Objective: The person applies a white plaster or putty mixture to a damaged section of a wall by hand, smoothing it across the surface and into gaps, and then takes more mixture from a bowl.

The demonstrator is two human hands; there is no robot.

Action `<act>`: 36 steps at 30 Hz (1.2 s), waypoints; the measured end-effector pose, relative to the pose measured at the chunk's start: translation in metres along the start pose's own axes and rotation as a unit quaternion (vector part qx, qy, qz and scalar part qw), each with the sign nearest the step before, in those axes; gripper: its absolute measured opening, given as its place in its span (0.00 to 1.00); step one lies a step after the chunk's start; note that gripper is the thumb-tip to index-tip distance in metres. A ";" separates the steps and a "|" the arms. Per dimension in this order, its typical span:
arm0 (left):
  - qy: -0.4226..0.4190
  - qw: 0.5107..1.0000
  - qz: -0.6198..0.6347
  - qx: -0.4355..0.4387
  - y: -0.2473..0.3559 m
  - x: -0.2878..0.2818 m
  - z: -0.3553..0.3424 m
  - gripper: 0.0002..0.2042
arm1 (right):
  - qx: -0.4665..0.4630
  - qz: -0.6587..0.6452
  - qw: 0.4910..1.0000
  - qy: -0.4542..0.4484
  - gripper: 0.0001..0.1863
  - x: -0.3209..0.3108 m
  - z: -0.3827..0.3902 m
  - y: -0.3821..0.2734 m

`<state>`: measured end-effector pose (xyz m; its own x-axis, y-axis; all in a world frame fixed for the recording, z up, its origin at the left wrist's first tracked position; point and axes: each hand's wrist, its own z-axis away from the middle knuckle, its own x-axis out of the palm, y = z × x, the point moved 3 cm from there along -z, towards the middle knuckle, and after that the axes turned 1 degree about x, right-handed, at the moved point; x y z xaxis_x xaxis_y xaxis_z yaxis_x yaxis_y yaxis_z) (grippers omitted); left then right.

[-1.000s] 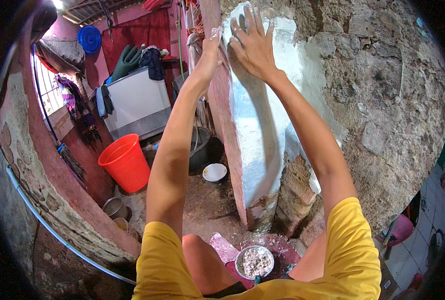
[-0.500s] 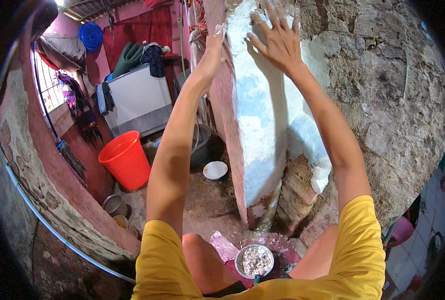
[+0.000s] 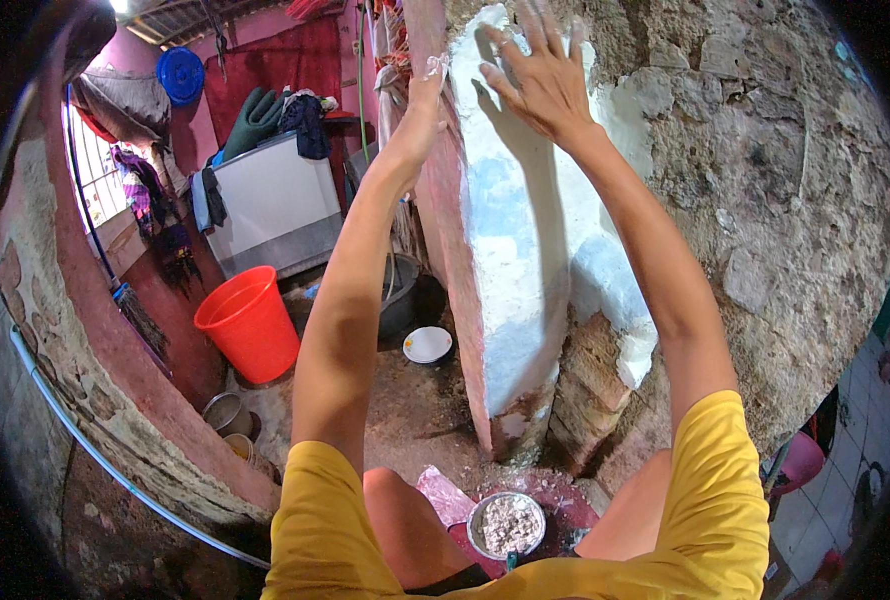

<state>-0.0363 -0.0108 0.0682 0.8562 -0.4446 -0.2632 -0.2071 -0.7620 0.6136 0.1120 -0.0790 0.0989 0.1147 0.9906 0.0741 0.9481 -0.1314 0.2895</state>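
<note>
My right hand (image 3: 543, 80) is raised with its fingers spread over the fresh white plaster (image 3: 513, 270) on the wall corner. Its fingertips are whitish and slightly blurred, and I cannot tell whether they touch. At the pink edge of the same wall (image 3: 443, 215), my left hand (image 3: 425, 115) reaches up, stretched out and seen from its side. White paste coats its fingertips, and some of its fingers are hidden. Between my knees, low in view, stands a round metal bowl (image 3: 475, 522) of lumpy white paste (image 3: 511, 524), with a dark handle at its near rim.
Rough, bare stonework (image 3: 755, 180) spreads to the right of the plaster. On the left are a red bucket (image 3: 250, 325), a black tub (image 3: 400, 300), a white lidded pot (image 3: 428, 345) and a white chest (image 3: 280, 200) with cloths on top. A blue pipe (image 3: 95, 435) runs along the lower-left wall.
My right hand has shifted slightly left across the plaster, toward the wall's edge. My left hand stays at that edge, with little visible movement.
</note>
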 end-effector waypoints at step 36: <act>0.002 1.000 0.002 -0.003 0.003 0.005 0.000 0.34 | 0.015 0.002 0.998 0.059 0.26 0.017 0.012 0.022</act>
<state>-0.0331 -0.0157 0.0689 0.8568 -0.4464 -0.2582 -0.2082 -0.7575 0.6188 0.1388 -0.0643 0.0953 0.0854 0.9785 0.1878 0.9564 -0.1333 0.2598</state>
